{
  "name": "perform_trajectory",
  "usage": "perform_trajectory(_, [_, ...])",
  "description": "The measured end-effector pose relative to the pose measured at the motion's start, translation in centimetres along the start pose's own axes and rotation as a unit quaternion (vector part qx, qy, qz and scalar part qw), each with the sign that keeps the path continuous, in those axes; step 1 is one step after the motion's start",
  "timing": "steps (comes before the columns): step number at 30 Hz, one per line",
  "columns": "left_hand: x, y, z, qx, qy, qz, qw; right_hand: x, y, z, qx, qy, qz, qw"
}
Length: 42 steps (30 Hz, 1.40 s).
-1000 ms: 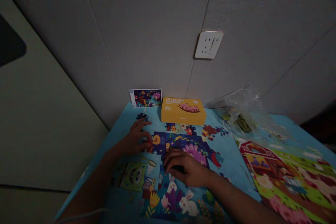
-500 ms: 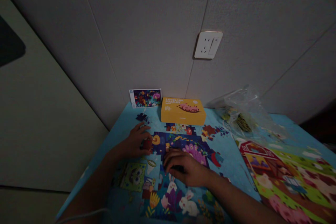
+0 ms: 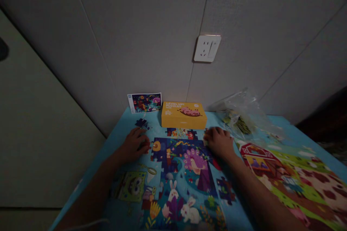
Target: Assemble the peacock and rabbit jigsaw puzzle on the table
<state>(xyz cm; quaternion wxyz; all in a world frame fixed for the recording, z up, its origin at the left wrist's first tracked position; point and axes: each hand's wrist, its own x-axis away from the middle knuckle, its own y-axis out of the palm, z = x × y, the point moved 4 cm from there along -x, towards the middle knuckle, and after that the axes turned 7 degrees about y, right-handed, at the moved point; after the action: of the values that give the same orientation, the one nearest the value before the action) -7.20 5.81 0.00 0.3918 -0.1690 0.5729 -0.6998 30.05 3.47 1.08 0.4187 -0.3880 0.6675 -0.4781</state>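
A partly joined jigsaw puzzle (image 3: 173,173) with a pink peacock and white rabbits lies on the blue, cartoon-printed table cover. At its upper left edge, my left hand (image 3: 133,145) curls its thumb and fingers around a reddish puzzle piece (image 3: 146,147). My right hand (image 3: 220,142) is beyond the upper right corner, fingers bent down over a brown and yellow puzzle piece (image 3: 206,138), mostly hidden beneath them. Dark loose pieces (image 3: 226,190) lie along the puzzle's right side. A joined strip of pieces (image 3: 181,133) sits above its top edge.
Against the wall stand a yellow puzzle box (image 3: 184,115) and a small picture card (image 3: 146,103). A clear plastic bag (image 3: 244,115) holding pieces lies at the back right. A farm-scene puzzle (image 3: 292,180) covers the right side. Dark pieces (image 3: 142,123) lie behind my left hand.
My right hand has moved from the middle of the puzzle up and right to the loose pieces, uncovering the peacock. My left hand stays by the reddish piece. The view has shifted slightly.
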Motion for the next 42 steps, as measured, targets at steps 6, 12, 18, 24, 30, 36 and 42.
perform_trajectory(6, [-0.3,-0.2,0.2,-0.002,0.021,0.017,1.0,-1.7,0.7,1.5,-0.097,0.037,-0.072,0.992])
perform_trajectory(12, [-0.5,0.3,-0.2,-0.021,0.045,0.04,0.998,-1.9,0.0,1.6,-0.188,0.039,-0.107,0.976])
perform_trajectory(18, [-1.3,0.3,2.0,0.052,0.09,0.123,0.987,1.1,-1.3,-1.9,-0.283,-0.006,-0.092,0.955])
perform_trajectory(24, [-1.5,2.9,6.9,0.167,0.083,0.044,0.982,8.2,3.0,-9.3,-0.546,-0.129,-0.395,0.728])
perform_trajectory(30, [-1.6,3.3,7.1,0.228,0.033,0.009,0.973,8.8,3.8,-10.0,-0.551,-0.112,-0.44,0.7])
perform_trajectory(36, [-1.5,1.5,6.1,0.289,-0.028,0.038,0.956,8.6,2.7,-9.9,-0.537,-0.145,-0.422,0.716])
perform_trajectory(42, [-1.3,-0.1,6.7,0.308,0.089,-0.034,0.947,8.8,2.5,-10.0,-0.534,-0.151,-0.42,0.719])
